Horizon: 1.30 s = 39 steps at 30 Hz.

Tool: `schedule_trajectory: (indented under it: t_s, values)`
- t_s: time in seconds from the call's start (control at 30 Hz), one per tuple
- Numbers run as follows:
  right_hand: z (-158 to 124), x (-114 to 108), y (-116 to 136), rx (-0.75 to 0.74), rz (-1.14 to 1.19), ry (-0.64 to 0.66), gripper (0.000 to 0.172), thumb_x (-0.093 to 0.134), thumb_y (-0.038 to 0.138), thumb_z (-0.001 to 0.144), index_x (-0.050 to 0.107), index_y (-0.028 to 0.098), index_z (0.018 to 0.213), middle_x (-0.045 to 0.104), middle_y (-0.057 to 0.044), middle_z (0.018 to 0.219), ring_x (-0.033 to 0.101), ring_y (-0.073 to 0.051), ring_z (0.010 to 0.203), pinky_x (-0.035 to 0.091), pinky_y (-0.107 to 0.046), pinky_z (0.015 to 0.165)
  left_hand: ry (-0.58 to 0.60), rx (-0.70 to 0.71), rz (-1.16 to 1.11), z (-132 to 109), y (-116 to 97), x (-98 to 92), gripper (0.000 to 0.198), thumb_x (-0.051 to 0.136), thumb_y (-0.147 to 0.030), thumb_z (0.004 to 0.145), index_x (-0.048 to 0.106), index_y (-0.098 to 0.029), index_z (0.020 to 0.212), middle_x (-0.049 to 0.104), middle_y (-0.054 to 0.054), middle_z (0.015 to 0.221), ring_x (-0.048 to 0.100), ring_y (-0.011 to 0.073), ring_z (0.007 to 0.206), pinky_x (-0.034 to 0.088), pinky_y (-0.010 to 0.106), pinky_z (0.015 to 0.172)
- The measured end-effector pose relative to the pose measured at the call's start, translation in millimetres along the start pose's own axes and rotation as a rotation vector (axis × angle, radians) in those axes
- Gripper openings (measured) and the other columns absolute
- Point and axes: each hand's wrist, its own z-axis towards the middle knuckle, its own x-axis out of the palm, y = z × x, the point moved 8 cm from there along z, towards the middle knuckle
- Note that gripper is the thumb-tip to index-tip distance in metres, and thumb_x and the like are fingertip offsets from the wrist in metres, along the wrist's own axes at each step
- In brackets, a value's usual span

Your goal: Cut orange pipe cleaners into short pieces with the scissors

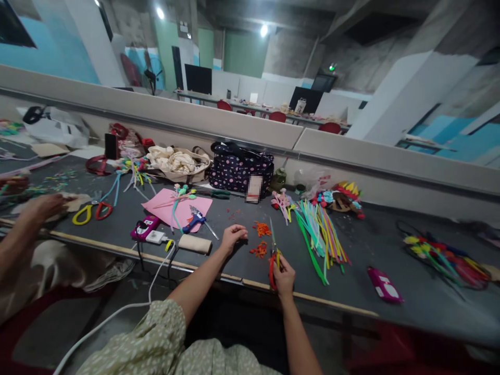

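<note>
Dark worktable (363, 245) with pipe cleaners (318, 229), orange scraps (261, 239), pink paper (177, 207), polka-dot bag (239, 167), glue gun (195, 220).

Craft workshop: pipe cleaners (318, 229), scissors (273, 255)

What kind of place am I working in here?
Likely a craft workshop: a long shared bench strewn with colourful pipe cleaners, scissors in the right hand, a co-worker's hand alongside, more desks behind.

2 scissors (274, 255) (92, 211), 1 glue gun (194, 219), 1 spotted bag (240, 167), 2 orange scrap piles (261, 239).
</note>
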Motion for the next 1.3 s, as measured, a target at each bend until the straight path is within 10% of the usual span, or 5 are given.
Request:
schedule_trajectory:
  t_s: [1.3]
  values:
    - [11.0,7.3,17.6,-0.093,0.178,-0.015,0.051,0.068,0.049,0.068,0.07,0.012,0.102,0.072,-0.011,0.095,0.068,-0.023,0.085,0.055,-0.035,0.077,0.031,0.097,-0.024,-1.3,-8.3,-6.3,0.042,0.084,-0.032,0.048,0.067,-0.01,0.08,0.064,0.003,0.065,0.059,0.0105,0.055,0.049,0.025,0.061]
